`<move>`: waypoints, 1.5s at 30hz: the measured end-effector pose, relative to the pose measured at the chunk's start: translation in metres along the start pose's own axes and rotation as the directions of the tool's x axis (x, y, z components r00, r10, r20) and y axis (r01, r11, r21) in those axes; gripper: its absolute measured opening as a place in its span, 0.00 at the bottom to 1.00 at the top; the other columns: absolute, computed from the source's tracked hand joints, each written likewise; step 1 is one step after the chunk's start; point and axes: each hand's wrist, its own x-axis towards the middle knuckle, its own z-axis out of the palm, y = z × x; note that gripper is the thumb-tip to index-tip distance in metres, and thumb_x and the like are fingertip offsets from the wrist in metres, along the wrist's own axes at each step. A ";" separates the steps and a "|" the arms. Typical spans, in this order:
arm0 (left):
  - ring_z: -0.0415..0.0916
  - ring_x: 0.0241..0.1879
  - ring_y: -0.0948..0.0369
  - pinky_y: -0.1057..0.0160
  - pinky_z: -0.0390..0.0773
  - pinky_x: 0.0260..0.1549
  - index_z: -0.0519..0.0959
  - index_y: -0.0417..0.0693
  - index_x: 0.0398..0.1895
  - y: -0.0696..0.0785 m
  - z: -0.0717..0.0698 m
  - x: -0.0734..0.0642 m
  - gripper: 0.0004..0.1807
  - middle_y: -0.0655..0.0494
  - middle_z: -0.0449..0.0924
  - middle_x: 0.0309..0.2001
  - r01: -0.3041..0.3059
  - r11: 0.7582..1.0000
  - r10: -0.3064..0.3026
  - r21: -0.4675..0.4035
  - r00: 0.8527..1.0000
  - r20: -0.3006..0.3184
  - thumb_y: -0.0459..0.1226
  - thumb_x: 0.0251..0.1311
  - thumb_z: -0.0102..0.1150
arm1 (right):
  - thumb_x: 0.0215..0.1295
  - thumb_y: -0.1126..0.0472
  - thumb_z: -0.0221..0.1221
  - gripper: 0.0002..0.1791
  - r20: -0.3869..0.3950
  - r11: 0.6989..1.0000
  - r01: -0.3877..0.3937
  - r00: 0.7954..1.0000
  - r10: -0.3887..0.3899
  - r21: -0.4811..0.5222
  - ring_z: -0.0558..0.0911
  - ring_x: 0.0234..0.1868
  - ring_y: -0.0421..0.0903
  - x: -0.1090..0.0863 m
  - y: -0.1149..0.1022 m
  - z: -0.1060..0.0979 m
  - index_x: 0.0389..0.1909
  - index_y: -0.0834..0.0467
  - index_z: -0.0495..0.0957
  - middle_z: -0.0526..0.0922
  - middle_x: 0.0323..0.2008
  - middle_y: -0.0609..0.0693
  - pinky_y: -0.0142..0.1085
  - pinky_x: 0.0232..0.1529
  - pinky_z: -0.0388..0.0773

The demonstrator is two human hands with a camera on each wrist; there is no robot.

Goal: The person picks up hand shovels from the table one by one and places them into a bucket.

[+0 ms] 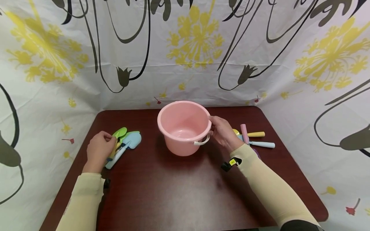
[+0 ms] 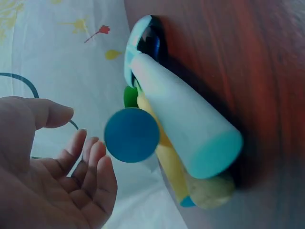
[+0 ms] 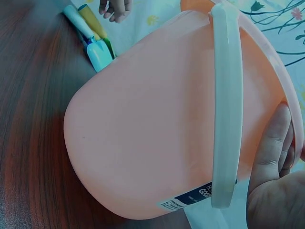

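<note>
My right hand (image 1: 223, 131) grips the rim of a pink plastic bucket (image 1: 181, 147) at its right side. The bucket's white handle (image 1: 203, 141) hangs down against the outer wall. Whether the base touches the table I cannot tell. At the left, my left hand (image 1: 99, 149) is beside a pile of toy garden tools, among them a light blue shovel (image 1: 133, 140) and a green scoop (image 1: 119, 132). In the left wrist view, its fingers are loosely bent with a gap to the thumb, next to a blue-ended handle (image 2: 132, 135) and a pale handle (image 2: 190, 119).
A second group of tools lies right of the bucket, with a pink handle (image 1: 244, 133), a yellow handle (image 1: 256, 134) and a light blue handle (image 1: 262, 144). Patterned white cloth (image 1: 185, 80) hangs around the dark wooden table (image 1: 173, 192).
</note>
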 end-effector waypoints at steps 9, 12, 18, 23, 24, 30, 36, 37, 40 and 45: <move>0.82 0.39 0.42 0.46 0.80 0.33 0.78 0.34 0.55 -0.016 0.002 -0.006 0.29 0.33 0.85 0.49 0.046 0.993 -0.058 0.108 0.992 0.112 0.55 0.76 0.60 | 0.85 0.61 0.55 0.14 0.010 1.000 0.005 1.000 -0.005 -0.012 0.79 0.26 0.42 0.001 -0.001 0.002 0.40 0.64 0.83 0.81 0.26 0.47 0.30 0.28 0.79; 0.81 0.37 0.43 0.48 0.79 0.32 0.77 0.34 0.54 -0.017 0.004 -0.008 0.30 0.34 0.84 0.46 0.054 0.991 -0.072 0.120 0.987 0.144 0.56 0.75 0.61 | 0.85 0.61 0.56 0.14 0.004 1.000 0.002 1.000 -0.002 -0.005 0.79 0.25 0.42 0.001 0.000 0.002 0.41 0.65 0.83 0.81 0.25 0.48 0.31 0.27 0.78; 0.81 0.36 0.44 0.47 0.80 0.31 0.78 0.32 0.55 -0.016 0.007 -0.011 0.32 0.36 0.84 0.44 0.060 0.991 -0.078 0.124 0.987 0.144 0.56 0.72 0.64 | 0.85 0.60 0.57 0.14 0.006 1.000 -0.003 1.000 0.003 0.005 0.80 0.26 0.42 0.000 -0.001 0.001 0.47 0.68 0.82 0.82 0.28 0.49 0.31 0.28 0.80; 0.81 0.35 0.43 0.47 0.80 0.31 0.78 0.32 0.54 -0.016 0.008 -0.011 0.30 0.34 0.84 0.44 0.052 0.990 -0.070 0.134 0.988 0.138 0.53 0.70 0.66 | 0.84 0.58 0.59 0.16 0.008 1.000 -0.008 1.000 0.008 0.011 0.80 0.28 0.43 -0.001 -0.001 0.000 0.51 0.70 0.82 0.82 0.30 0.50 0.31 0.28 0.80; 0.81 0.35 0.44 0.47 0.80 0.31 0.78 0.33 0.54 -0.016 0.009 -0.011 0.29 0.35 0.84 0.44 0.052 0.989 -0.071 0.137 0.988 0.137 0.52 0.70 0.66 | 0.85 0.58 0.59 0.15 0.009 1.000 -0.009 1.000 0.009 0.013 0.80 0.28 0.43 -0.001 -0.001 -0.001 0.51 0.70 0.82 0.82 0.30 0.50 0.31 0.28 0.80; 0.81 0.35 0.44 0.48 0.79 0.30 0.77 0.34 0.53 -0.017 0.011 -0.009 0.26 0.33 0.84 0.45 0.063 0.988 -0.083 0.144 0.987 0.139 0.50 0.70 0.64 | 0.85 0.58 0.58 0.15 0.008 1.000 0.002 1.000 -0.002 0.023 0.80 0.29 0.43 -0.002 0.000 0.000 0.52 0.69 0.82 0.83 0.30 0.51 0.30 0.28 0.80; 0.80 0.36 0.42 0.46 0.79 0.32 0.78 0.32 0.54 -0.017 0.011 -0.012 0.26 0.32 0.83 0.46 0.081 0.988 -0.096 0.130 0.989 0.116 0.48 0.70 0.62 | 0.86 0.57 0.58 0.17 0.014 1.000 -0.003 1.000 0.003 0.016 0.81 0.29 0.43 -0.001 0.000 -0.001 0.55 0.70 0.81 0.83 0.32 0.51 0.31 0.28 0.81; 0.80 0.37 0.42 0.46 0.79 0.33 0.78 0.32 0.54 -0.018 0.011 -0.012 0.26 0.32 0.83 0.46 0.083 0.989 -0.097 0.124 0.989 0.109 0.48 0.70 0.62 | 0.86 0.57 0.58 0.18 0.017 1.000 -0.003 1.000 0.003 0.010 0.81 0.30 0.43 -0.001 0.001 -0.001 0.57 0.71 0.81 0.83 0.32 0.51 0.31 0.28 0.81; 0.80 0.37 0.42 0.46 0.80 0.34 0.78 0.30 0.55 -0.020 0.014 -0.014 0.27 0.32 0.83 0.46 0.086 0.991 -0.095 0.103 0.992 0.082 0.49 0.72 0.61 | 0.86 0.57 0.58 0.20 0.018 1.000 -0.006 1.000 0.006 0.001 0.81 0.30 0.43 -0.001 0.001 -0.002 0.59 0.72 0.80 0.83 0.33 0.51 0.31 0.28 0.81; 0.80 0.39 0.41 0.45 0.81 0.35 0.78 0.29 0.58 -0.024 0.015 -0.013 0.28 0.30 0.82 0.49 0.107 0.994 -0.109 0.036 0.993 0.042 0.48 0.73 0.59 | 0.86 0.57 0.58 0.22 0.012 1.000 -0.012 1.000 0.012 0.008 0.81 0.31 0.44 -0.001 0.002 -0.003 0.63 0.74 0.77 0.83 0.35 0.52 0.31 0.29 0.82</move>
